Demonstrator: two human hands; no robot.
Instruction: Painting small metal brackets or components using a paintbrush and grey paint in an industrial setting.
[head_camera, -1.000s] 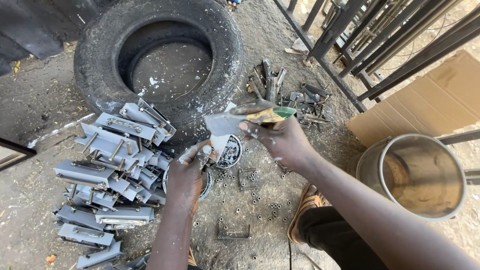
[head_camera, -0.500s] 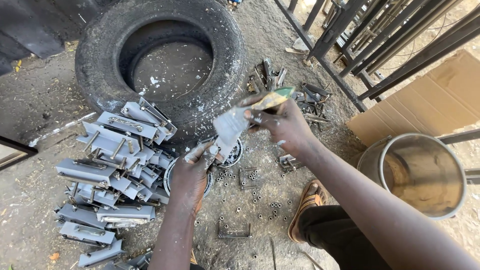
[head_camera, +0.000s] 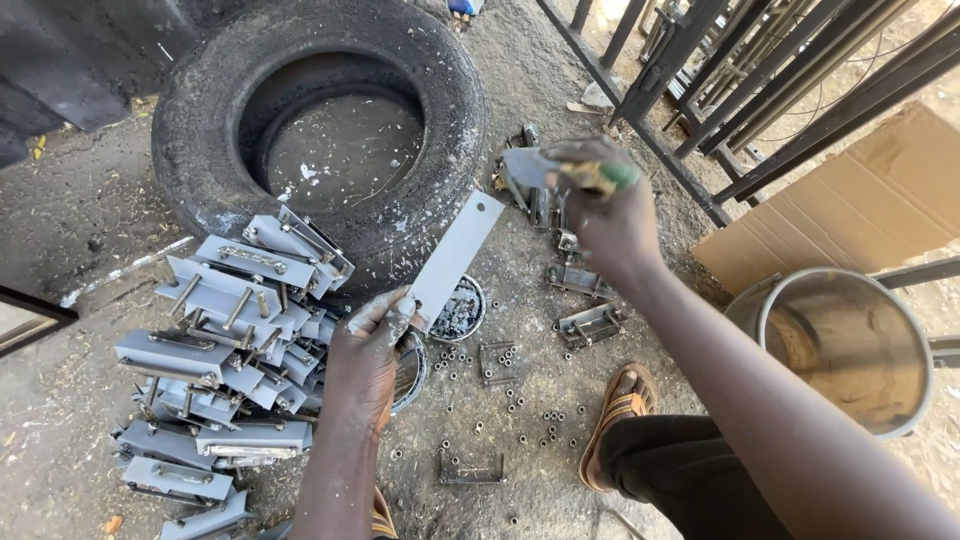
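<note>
From the head camera, the left hand grips the lower end of a flat grey metal plate, fingers closed round it, the plate slanting up and away from the hand toward the tyre. The right hand is clenched on a putty knife with a yellow-green handle, its blade smeared with grey filler. Half a second ago that blade lay against the plate; now the right hand has lifted up and to the right, well apart from the plate, which shows a smooth grey face. By my reading one coat is spread and the knife is being drawn clear.

Just below the plate, beside the left fingers, sits a small tin of filler. To the left of the left hand lies a heap of grey-coated metal brackets. Beyond it rests a worn tyre. Under the right forearm are bare brackets and scattered small nuts on dusty ground. Further right stand a metal bucket, flattened cardboard and dark railings. A sandalled foot shows below.
</note>
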